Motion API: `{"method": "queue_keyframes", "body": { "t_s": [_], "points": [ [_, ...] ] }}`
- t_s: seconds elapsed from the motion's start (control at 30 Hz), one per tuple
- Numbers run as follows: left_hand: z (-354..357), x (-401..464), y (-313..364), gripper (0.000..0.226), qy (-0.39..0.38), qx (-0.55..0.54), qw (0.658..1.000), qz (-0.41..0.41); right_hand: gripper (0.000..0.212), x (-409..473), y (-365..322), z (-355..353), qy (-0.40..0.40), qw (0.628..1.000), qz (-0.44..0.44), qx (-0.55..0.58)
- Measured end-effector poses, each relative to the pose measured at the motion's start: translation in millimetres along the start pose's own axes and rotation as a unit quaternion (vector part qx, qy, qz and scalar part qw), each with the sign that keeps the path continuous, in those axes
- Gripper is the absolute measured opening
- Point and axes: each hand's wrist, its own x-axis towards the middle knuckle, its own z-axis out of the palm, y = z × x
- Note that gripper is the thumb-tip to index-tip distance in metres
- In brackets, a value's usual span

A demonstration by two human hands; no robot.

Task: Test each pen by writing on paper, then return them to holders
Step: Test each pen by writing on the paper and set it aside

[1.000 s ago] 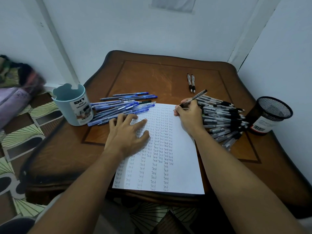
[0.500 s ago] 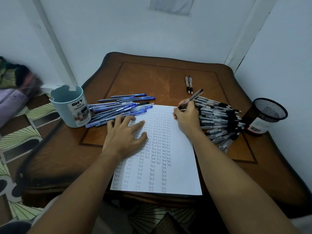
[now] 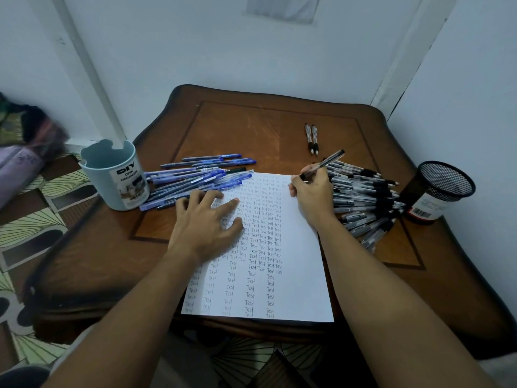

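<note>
A white sheet of paper [image 3: 296,275] covered with columns of the word "Test" lies on the wooden table [image 3: 229,127]. My left hand [image 3: 207,222] rests flat on the sheet's left part, fingers spread. My right hand [image 3: 312,193] grips a black pen [image 3: 328,161] near the sheet's top right corner, its tip down at the paper. A heap of blue pens [image 3: 195,179] lies left of the sheet, a heap of black pens [image 3: 366,197] right of it. A light blue holder [image 3: 117,177] stands at the left, a black mesh holder [image 3: 439,191] at the right.
Two black pens [image 3: 312,138] lie side by side at the back of the table. White walls close in behind and on the right. A patterned floor and a bundle of cloth [image 3: 25,141] are on the left.
The view has shifted a little. My right hand with the pen stays at the sheet's top right corner with small moves. My left hand keeps its place on the paper.
</note>
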Motion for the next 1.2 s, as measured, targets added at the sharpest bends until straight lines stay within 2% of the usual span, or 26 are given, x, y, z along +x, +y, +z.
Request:
{"method": "queue_keyframes", "body": {
  "t_s": [0.37, 0.57, 0.7, 0.8, 0.9, 0.97, 1.2],
  "points": [
    [-0.2, -1.5, 1.5, 0.064, 0.011, -0.002, 1.000, 0.003, 0.019, 0.6, 0.9, 2.4, -0.005, 0.999, -0.022, -0.049],
    [-0.8, -0.8, 0.6, 0.063, 0.009, -0.001, 1.000, 0.002, 0.017, 2.8, 2.9, 3.4, 0.005, 1.000, 0.003, -0.021],
    [0.3, -1.7, 1.0, 0.062, 0.011, -0.004, 1.000, 0.001, 0.024, 2.6, 5.6, 4.6, 0.010, 1.000, 0.001, -0.010],
    [0.1, -2.2, 1.2, 0.062, 0.016, -0.015, 1.000, 0.003, 0.013, 2.6, 8.2, 4.9, 0.015, 1.000, 0.007, 0.008],
    [-0.1, -1.2, 0.9, 0.062, 0.021, -0.024, 0.999, 0.003, 0.043, 0.8, 4.4, 5.2, 0.025, 0.999, 0.026, 0.020],
    [0.6, -1.7, -0.4, 0.063, 0.024, -0.029, 0.999, 0.004, 0.054, -0.9, 3.3, 5.9, 0.022, 0.999, 0.021, 0.018],
    [0.6, -0.3, -0.8, 0.067, 0.023, -0.031, 0.999, 0.009, 0.042, 2.2, 1.3, 9.7, 0.020, 0.997, 0.001, -0.076]
  ]
}}
